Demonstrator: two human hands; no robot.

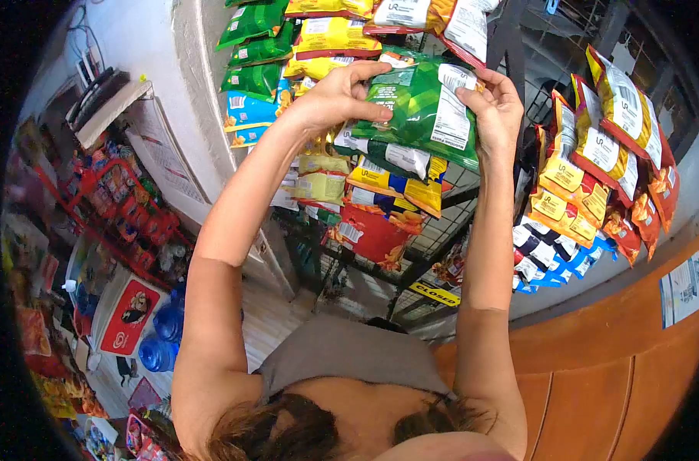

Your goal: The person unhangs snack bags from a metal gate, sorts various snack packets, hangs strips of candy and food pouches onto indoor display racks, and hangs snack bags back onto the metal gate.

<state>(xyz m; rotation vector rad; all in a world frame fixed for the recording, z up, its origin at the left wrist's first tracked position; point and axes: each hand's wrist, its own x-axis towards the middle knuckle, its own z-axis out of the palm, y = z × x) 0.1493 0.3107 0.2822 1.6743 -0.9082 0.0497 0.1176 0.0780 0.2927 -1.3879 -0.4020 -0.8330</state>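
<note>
Both my hands hold a green snack bag point(417, 107), its white barcode label facing me. On its left side my left hand point(345, 96) grips with thumb in front and fingers behind. At the upper right corner my right hand point(494, 104) pinches the bag's edge. Just below hangs a darker green bag point(395, 157), partly covered by the held one. Yellow bags point(326, 37) and smaller green bags point(253, 21) hang to the upper left. A red-and-white bag point(466, 31) is right above my right hand. Beneath are a yellow bag point(399, 184) and a red bag point(365, 234).
More hanging snack bags point(595, 146) are on the right, above a wooden panel point(595, 384). A black metal grille with a "closed" sign point(435, 293) is behind. At left are a red rack point(122, 207), blue water jugs point(159, 349) and a white wall point(199, 100).
</note>
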